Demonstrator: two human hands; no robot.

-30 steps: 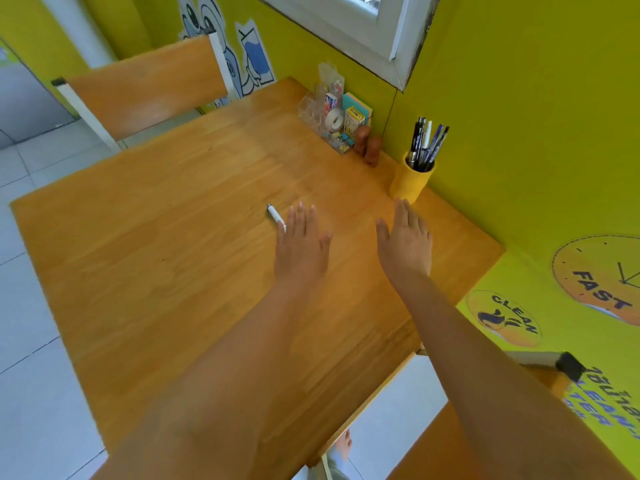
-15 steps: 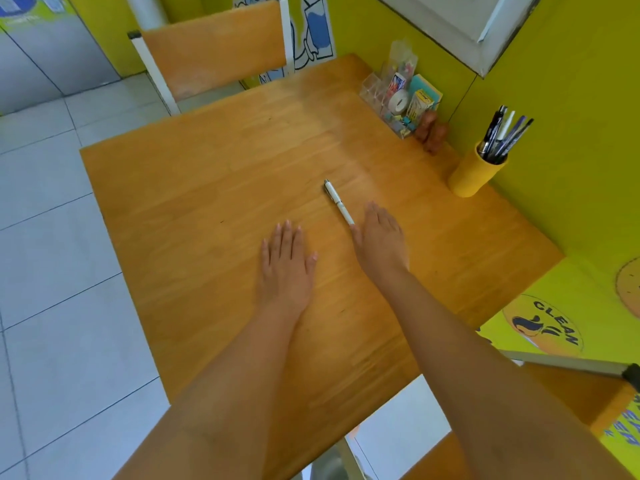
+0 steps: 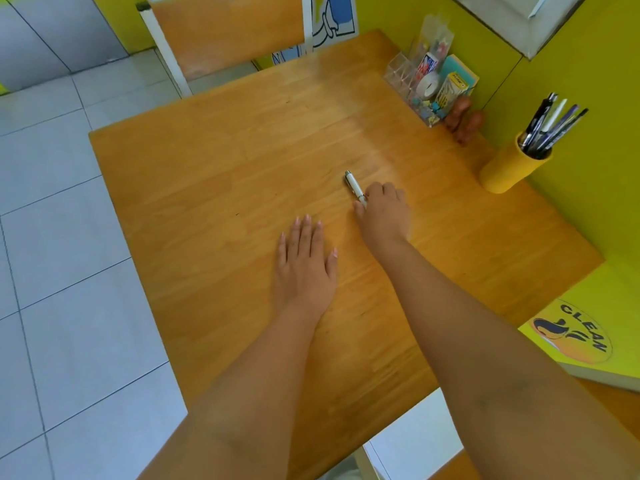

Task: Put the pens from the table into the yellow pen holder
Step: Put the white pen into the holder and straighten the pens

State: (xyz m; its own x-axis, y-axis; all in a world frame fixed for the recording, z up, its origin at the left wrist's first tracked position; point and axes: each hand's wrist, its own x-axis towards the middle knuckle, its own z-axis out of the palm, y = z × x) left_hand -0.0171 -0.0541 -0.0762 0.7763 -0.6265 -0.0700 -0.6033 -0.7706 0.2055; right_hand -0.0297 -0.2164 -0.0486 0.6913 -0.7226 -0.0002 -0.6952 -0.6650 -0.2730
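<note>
A white pen [image 3: 354, 184] lies on the wooden table [image 3: 214, 174], near its middle. My right hand [image 3: 384, 213] covers the pen's near end, fingers curled around it; the pen still rests on the wood. My left hand [image 3: 304, 261] lies flat on the table, fingers apart, holding nothing, to the left and nearer than the pen. The yellow pen holder [image 3: 510, 166] stands at the right by the wall, with several dark and white pens [image 3: 550, 126] upright in it.
A clear plastic organizer [image 3: 420, 86] with tape and small stationery sits at the far right by the wall, two brown shakers [image 3: 464, 121] beside it. A wooden chair [image 3: 225, 32] stands at the table's far side. Yellow wall on the right, tiled floor on the left.
My right hand has moved left from near the holder to the pen and curled its fingers on the near end. My left hand drew back and lies flat. The camera shifted.
</note>
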